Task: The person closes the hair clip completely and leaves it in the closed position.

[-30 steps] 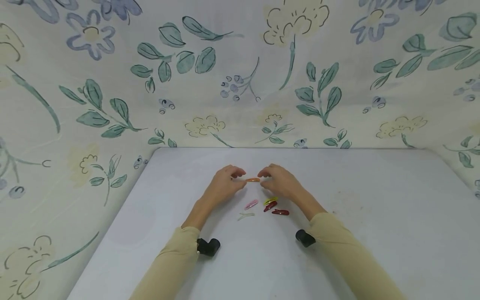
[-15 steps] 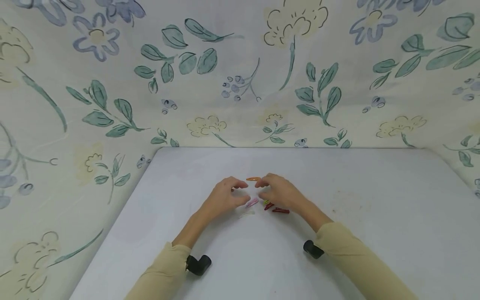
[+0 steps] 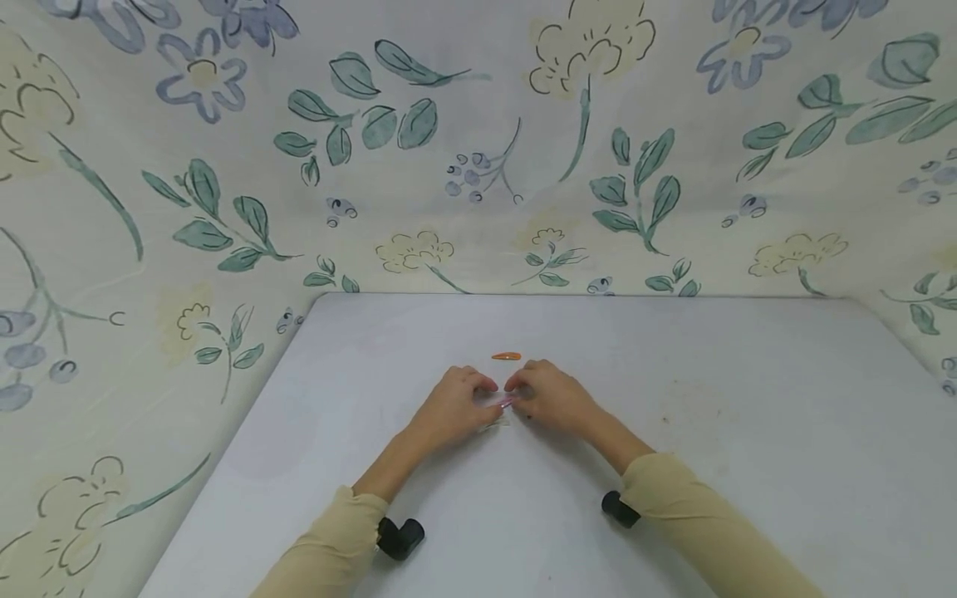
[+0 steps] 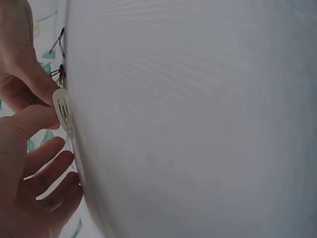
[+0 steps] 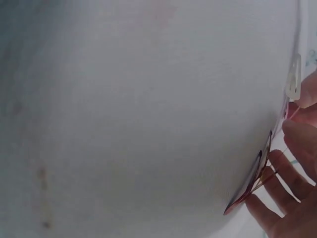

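Observation:
A pink hair clip [image 3: 507,402] lies between my two hands, over the white table. My left hand [image 3: 458,403] holds its left end at the thumb, fingers curved above. From the other side my right hand [image 3: 553,399] grips its right end, and the fingers cover part of it. Just below the left thumb is a white hair clip [image 3: 495,424], seen more fully in the left wrist view [image 4: 63,111]. Beside the right fingers stand dark red hair clips [image 5: 242,198], which the right hand mostly hides in the head view.
An orange hair clip [image 3: 506,356] lies beyond the hands on the white table [image 3: 748,432]. Floral cloth [image 3: 478,166] hangs behind the table and along its left side. A black wrist camera [image 3: 399,538] sits by the left sleeve, another [image 3: 620,508] by the right.
Both hands have left the orange clip and drawn back toward the body to the pink clip. The right hand now covers the yellow and dark red clips. The orange clip stays in place.

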A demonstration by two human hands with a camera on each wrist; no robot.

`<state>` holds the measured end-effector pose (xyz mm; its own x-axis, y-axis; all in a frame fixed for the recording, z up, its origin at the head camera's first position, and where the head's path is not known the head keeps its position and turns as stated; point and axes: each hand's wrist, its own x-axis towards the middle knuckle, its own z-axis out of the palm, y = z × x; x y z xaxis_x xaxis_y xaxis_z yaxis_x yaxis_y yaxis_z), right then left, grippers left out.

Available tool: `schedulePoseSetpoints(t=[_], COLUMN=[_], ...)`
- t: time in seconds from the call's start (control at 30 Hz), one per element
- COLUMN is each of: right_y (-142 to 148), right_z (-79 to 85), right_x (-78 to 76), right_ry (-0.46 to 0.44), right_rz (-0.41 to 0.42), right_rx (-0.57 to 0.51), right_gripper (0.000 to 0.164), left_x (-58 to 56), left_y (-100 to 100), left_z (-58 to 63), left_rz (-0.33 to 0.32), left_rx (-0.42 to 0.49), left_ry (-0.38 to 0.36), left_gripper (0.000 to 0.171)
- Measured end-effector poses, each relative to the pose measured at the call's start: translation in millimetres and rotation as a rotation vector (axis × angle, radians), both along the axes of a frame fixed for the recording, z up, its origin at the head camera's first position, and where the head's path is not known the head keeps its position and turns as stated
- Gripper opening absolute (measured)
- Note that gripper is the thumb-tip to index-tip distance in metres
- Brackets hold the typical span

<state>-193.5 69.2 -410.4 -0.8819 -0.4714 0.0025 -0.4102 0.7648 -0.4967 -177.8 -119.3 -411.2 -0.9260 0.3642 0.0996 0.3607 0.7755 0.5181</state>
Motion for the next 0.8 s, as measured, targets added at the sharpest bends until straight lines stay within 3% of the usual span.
schedulePoseSetpoints(t=[0.37, 0.63, 0.8], right_y=[-4.6, -5.4, -6.1], right_z=[-3.7, -2.8, -3.4], right_x=[2.3, 2.7, 1.7], right_ry=[0.125, 0.115, 0.111], right_rz=[0.019, 0.007, 0.004], right_rx=[0.062, 0.057, 0.059], right_gripper=[0.013, 0.007, 0.007], left_x=[0.0, -1.7, -2.6], left_y=[4.6, 4.2, 3.9], left_z=[0.6, -2.8, -3.8], left_rz=[-0.030, -0.037, -0.027], left_rx=[-0.063, -0.066, -0.065], left_ry=[0.075, 0.133, 0.112], left_gripper=[0.014, 0.007, 0.007])
